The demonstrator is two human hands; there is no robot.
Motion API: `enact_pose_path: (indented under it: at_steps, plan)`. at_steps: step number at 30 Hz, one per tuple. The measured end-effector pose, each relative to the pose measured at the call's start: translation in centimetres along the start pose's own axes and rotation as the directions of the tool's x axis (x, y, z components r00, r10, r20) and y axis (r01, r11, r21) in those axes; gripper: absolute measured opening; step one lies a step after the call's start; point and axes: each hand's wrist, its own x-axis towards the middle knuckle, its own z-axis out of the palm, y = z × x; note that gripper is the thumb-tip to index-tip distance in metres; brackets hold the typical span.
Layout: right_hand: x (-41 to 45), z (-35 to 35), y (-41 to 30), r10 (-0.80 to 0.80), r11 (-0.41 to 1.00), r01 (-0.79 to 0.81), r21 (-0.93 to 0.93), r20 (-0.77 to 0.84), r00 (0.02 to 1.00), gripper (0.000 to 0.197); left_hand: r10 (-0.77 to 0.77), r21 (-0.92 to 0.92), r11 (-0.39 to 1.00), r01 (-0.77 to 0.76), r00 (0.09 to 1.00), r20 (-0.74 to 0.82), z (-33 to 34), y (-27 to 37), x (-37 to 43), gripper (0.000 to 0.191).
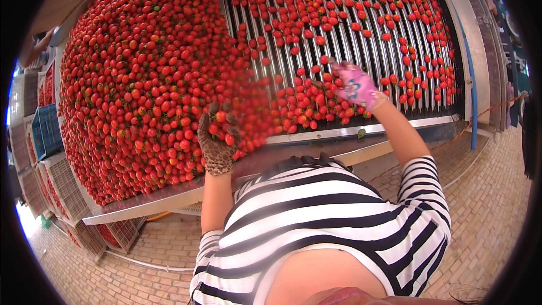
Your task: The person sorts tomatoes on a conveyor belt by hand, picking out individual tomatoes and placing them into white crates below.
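Observation:
My left hand (219, 140), in a brown leopard-print glove, is palm up among the cherry tomatoes (144, 84) heaped at the left. Several tomatoes (220, 129) lie in its palm under curled fingers. My right hand (355, 87), in a pink flowered glove, reaches over the metal rollers (355, 46) of the sorting conveyor. Its fingers are blurred beside loose tomatoes, and a small greyish thing shows at their tips; whether they hold it I cannot tell. Tomatoes between my hands are partly smeared by motion or haze.
A metal rail (144, 209) borders the near edge. At the left stand a blue plastic crate (45, 131) and pale crates (70, 182) with tomatoes. A blue pipe (471, 93) rises at the right. Parts of other people's arms show at the upper left.

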Motion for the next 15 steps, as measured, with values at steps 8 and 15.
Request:
enact_pose_path:
  at_steps: [8, 15]
  plan:
    - [-8.8, 2.1, 3.7, 0.483, 0.857, -0.367, -0.362, 0.319, 0.815, 0.099, -0.035, 0.019, 0.999, 0.035, 0.999, 0.017, -0.4, -0.8, 0.3, 0.036]
    - [-5.5, 6.5, -2.3, 0.338, 0.931, -0.281, -0.234, 0.260, 0.905, 0.097, 0.005, 0.033, 0.999, -0.005, 1.000, -0.005, 0.3, -0.7, -0.7, 0.036]
